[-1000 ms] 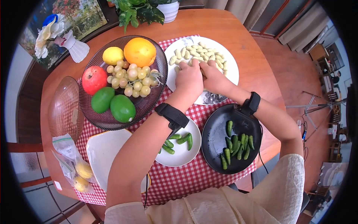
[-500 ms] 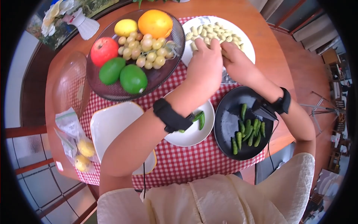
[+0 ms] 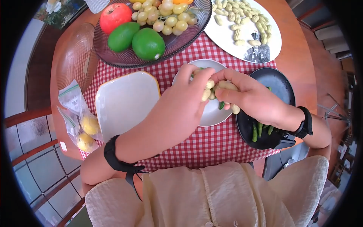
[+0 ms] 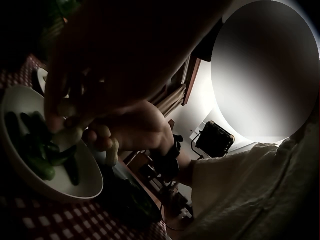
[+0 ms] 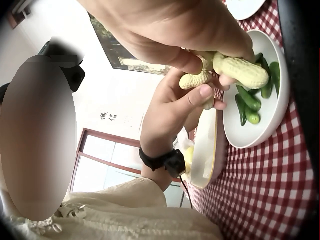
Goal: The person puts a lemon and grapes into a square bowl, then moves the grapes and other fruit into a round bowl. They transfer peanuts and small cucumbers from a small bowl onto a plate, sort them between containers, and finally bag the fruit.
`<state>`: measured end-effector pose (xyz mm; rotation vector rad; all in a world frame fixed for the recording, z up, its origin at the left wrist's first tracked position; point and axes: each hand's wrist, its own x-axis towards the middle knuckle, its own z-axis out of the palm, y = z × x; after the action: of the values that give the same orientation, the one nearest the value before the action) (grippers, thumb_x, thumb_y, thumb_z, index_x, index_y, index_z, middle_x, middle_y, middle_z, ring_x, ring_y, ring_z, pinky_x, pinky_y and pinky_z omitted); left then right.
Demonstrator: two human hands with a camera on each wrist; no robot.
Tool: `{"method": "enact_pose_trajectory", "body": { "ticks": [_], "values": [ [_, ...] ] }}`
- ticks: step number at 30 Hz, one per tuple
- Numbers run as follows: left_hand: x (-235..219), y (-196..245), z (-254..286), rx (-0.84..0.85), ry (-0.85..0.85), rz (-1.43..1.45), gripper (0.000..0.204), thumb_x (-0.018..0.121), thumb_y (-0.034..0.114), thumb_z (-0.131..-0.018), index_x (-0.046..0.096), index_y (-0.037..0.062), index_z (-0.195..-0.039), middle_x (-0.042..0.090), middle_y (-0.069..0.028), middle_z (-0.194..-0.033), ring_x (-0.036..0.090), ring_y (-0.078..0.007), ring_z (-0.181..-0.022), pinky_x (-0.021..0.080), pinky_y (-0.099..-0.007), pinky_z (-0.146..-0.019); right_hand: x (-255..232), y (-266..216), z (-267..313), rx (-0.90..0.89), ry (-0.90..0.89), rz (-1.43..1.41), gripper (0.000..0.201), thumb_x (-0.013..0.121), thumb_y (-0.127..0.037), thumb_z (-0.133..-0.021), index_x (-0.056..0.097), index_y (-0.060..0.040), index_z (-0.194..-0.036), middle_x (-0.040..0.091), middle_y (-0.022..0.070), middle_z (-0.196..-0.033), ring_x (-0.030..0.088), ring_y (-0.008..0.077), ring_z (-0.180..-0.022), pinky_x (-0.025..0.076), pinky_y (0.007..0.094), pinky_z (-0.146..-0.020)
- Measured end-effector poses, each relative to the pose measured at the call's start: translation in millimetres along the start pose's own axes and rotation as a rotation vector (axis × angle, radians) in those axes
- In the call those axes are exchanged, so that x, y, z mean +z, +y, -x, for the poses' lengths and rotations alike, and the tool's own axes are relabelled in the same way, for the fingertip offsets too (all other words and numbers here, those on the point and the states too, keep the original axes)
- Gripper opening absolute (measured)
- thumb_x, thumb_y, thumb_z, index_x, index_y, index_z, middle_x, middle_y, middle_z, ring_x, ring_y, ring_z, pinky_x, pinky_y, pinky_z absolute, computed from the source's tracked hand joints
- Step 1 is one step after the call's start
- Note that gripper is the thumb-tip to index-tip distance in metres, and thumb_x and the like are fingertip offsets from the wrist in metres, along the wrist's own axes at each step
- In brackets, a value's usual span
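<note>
Both hands meet above the small white bowl (image 3: pixel 211 117), which has green peppers (image 5: pixel 248 100) in it. The left hand (image 3: pixel 185 98) has its fingers curled round several peanuts (image 3: pixel 206 92). Beside it the right hand (image 3: pixel 253 98) grips more peanuts (image 5: pixel 245 72), one sticking out below its fingers. Fingertips of the two hands are close together; whether they touch is unclear. Further back, the large white plate (image 3: pixel 223 32) carries many peanuts and a patterned dark print at its near edge. The left wrist view is dark.
A black plate (image 3: pixel 278 83) with green peppers lies right of the bowl. An unfilled square white dish (image 3: pixel 126 102) stands left. Behind is a glass fruit platter (image 3: pixel 177 49). Bagged yellow fruits (image 3: pixel 90 125) and a clear lid-like dish (image 3: pixel 77 56) are at far left.
Both hands have moved from the large plate toward the body, over the small bowl, with peanuts in their fingers. The head view has shifted, so the table appears higher in it.
</note>
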<state>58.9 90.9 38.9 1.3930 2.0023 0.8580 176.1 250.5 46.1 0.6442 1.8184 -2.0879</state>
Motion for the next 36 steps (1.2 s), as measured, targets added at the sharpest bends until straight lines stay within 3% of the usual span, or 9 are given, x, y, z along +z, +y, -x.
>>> {"method": "enact_pose_trajectory", "body": {
  "ticks": [1,5,11,15,17,22,30,34,36],
  "values": [
    [-1,-5,3,-0.002,-0.013,0.041,0.054,0.057,-0.004,-0.083,0.041,0.0026,-0.134,0.043,-0.0172,-0.125,0.052,-0.0339,-0.109,0.046,-0.0391,-0.090,-1,2,-1,0.029,-0.020,0.006,0.040,0.055,-0.020,-0.094,0.048,0.0020,-0.126,0.060,0.0064,-0.097,0.055,0.0105,-0.083,0.046,0.0267,-0.070],
    [-3,-13,14,-0.054,-0.042,0.094,0.057,0.058,-0.004,-0.082,0.041,0.0044,-0.136,0.038,-0.0181,-0.136,0.046,-0.0346,-0.123,0.042,-0.0381,-0.099,-3,-1,2,0.014,-0.090,-0.011,0.042,0.051,-0.024,-0.099,0.044,-0.0052,-0.136,0.058,0.0036,-0.115,0.052,0.0085,-0.104,0.041,0.0265,-0.093],
    [2,-20,20,-0.016,-0.001,0.078,0.050,0.053,-0.005,-0.085,0.045,0.0047,-0.133,0.037,-0.0191,-0.139,0.043,-0.0369,-0.126,0.040,-0.0395,-0.102,-7,-12,10,0.061,-0.046,0.073,0.042,0.043,-0.030,-0.102,0.047,-0.0049,-0.134,0.052,0.0057,-0.129,0.051,0.0143,-0.118,0.043,0.0296,-0.096],
    [2,-22,20,0.030,0.066,0.053,0.040,0.048,-0.005,-0.087,0.048,0.0033,-0.126,0.044,-0.0186,-0.130,0.048,-0.0372,-0.118,0.041,-0.0401,-0.098,-14,-7,12,-0.024,-0.028,0.120,0.041,0.042,-0.031,-0.102,0.048,-0.0040,-0.133,0.051,0.0064,-0.130,0.053,0.0156,-0.117,0.046,0.0305,-0.093],
    [0,-22,19,0.025,0.041,0.032,0.039,0.047,-0.005,-0.087,0.049,0.0031,-0.125,0.046,-0.0183,-0.126,0.050,-0.0370,-0.114,0.042,-0.0400,-0.096,-18,-8,13,-0.110,0.057,0.133,0.039,0.049,-0.033,-0.099,0.054,-0.0058,-0.126,0.058,0.0019,-0.112,0.053,0.0108,-0.106,0.046,0.0280,-0.087],
    [-2,-16,13,0.038,0.032,-0.010,0.035,0.048,-0.002,-0.088,0.049,0.0018,-0.123,0.049,-0.0179,-0.120,0.053,-0.0368,-0.107,0.044,-0.0398,-0.091,-46,-19,18,-0.183,0.132,0.200,0.040,0.044,-0.032,-0.101,0.051,-0.0028,-0.127,0.052,0.0066,-0.126,0.057,0.0141,-0.107,0.048,0.0281,-0.088],
    [5,12,-32,0.236,0.026,-0.112,0.035,0.056,0.002,-0.087,0.050,-0.0003,-0.121,0.049,-0.0173,-0.120,0.054,-0.0356,-0.108,0.045,-0.0407,-0.090,-131,-36,30,-0.245,0.565,0.482,0.040,0.048,-0.032,-0.098,0.053,-0.0024,-0.125,0.055,0.0050,-0.122,0.059,0.0143,-0.099,0.050,0.0293,-0.082],
    [22,28,-56,0.353,-0.085,-0.065,0.036,0.060,0.005,-0.085,0.052,0.0012,-0.120,0.049,-0.0178,-0.119,0.054,-0.0356,-0.108,0.046,-0.0401,-0.089,-142,-38,49,-0.018,0.413,0.595,0.035,0.049,-0.029,-0.097,0.056,-0.0046,-0.121,0.061,0.0046,-0.108,0.061,0.0152,-0.088,0.050,0.0293,-0.079],
    [37,39,-66,0.439,-0.167,-0.099,0.037,0.065,0.011,-0.083,0.055,0.0026,-0.118,0.049,-0.0191,-0.119,0.054,-0.0360,-0.108,0.046,-0.0405,-0.090,-140,-33,55,0.159,0.193,0.792,0.033,0.050,-0.027,-0.096,0.057,-0.0042,-0.118,0.062,0.0049,-0.100,0.060,0.0139,-0.082,0.050,0.0278,-0.077]
  ]
}}
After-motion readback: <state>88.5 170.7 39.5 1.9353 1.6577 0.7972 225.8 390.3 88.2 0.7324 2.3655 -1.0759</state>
